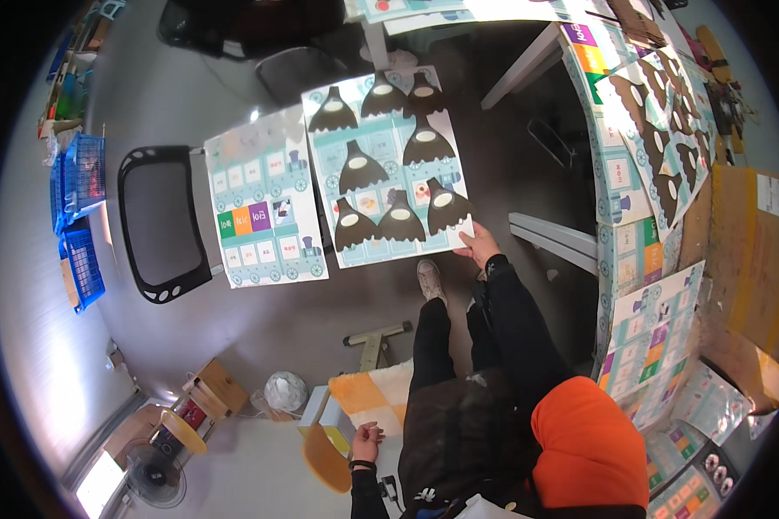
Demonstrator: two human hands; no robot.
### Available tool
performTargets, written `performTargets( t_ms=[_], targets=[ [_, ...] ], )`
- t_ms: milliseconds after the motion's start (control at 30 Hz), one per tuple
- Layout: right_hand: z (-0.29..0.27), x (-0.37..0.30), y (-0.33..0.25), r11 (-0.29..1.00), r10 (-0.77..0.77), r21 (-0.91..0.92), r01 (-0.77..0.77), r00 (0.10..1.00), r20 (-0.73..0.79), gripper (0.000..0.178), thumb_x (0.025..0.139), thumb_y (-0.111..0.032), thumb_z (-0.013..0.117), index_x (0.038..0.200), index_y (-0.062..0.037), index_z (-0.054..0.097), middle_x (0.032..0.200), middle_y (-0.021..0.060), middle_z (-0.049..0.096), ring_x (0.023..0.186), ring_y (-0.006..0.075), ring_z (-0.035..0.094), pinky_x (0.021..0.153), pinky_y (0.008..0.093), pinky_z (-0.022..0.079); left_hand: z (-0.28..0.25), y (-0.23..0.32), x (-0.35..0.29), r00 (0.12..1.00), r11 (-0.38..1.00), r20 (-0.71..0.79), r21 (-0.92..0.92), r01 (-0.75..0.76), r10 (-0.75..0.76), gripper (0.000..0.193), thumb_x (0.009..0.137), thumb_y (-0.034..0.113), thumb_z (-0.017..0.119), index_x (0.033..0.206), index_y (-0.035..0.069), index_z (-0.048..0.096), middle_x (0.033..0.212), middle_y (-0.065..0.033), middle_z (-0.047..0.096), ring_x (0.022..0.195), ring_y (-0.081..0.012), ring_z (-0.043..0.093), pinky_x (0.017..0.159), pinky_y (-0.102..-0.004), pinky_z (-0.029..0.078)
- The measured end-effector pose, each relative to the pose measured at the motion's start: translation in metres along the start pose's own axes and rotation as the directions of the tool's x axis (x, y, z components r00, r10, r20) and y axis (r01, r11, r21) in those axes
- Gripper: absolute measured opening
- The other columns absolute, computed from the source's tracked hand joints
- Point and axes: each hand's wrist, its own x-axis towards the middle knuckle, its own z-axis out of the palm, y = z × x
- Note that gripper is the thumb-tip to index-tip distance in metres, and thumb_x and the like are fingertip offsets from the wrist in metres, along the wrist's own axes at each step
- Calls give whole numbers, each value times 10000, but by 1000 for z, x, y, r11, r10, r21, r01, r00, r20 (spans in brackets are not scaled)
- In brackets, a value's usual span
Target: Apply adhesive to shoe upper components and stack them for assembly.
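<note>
The right hand (479,246) pinches the near right corner of a printed sheet (393,177), the thumb over its face. The sheet hangs in front of the person, above the floor (260,333), and carries dark bell-shaped pieces (361,173), each with a pale oval spot. Just beside its left edge is a second printed sheet (268,229) with rows of little train cars; what supports that one I cannot tell. A black-framed chair back (164,225) stands past its left side. The left hand (366,443) is low by the person's side, fingers loosely curled, near a checked cushion (370,395). To the right, a white-legged desk (556,245) bears more printed sheets along its left edge, and toward its far end, a sheet with brown cutouts (653,143).
</note>
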Motion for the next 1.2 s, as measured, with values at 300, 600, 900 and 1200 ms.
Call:
performTargets(
  t_ms=[300,600,900,1200],
  targets=[
    [11,24,7,992,62,-110,-68,996,-59,437,975,-51,594,1396,-85,480,1247,60,629,1090,207,658,812,386,625,22,14,-11,999,999,-10,23,39,-39,208,995,169,573,1164,51,601,949,-81,706,794,-169,691,693,-285,539],
    [-24,29,37,913,-54,-404,-61,962,-268,477,844,-96,697,1289,-46,530,1011,115,653,809,222,660,668,398,572,48,67,-1,997,994,57,91,-53,48,197,993,164,574,1150,49,598,935,-86,703,786,-170,689,684,-286,538],
    [-77,-173,-25,977,50,-211,-40,998,42,236,902,-89,600,1129,-27,615,835,98,679,667,154,650,568,299,521,115,183,36,946,911,190,276,-307,261,179,977,164,603,1096,31,595,905,-80,692,732,-161,673,650,-276,526],
    [-216,-322,-159,910,-273,208,358,896,-349,274,938,-117,582,1178,15,565,933,133,687,781,198,697,646,300,562,305,379,42,640,616,565,271,-740,521,205,924,134,639,1092,22,603,845,-74,660,685,-139,630,590,-287,522]
  ],
)
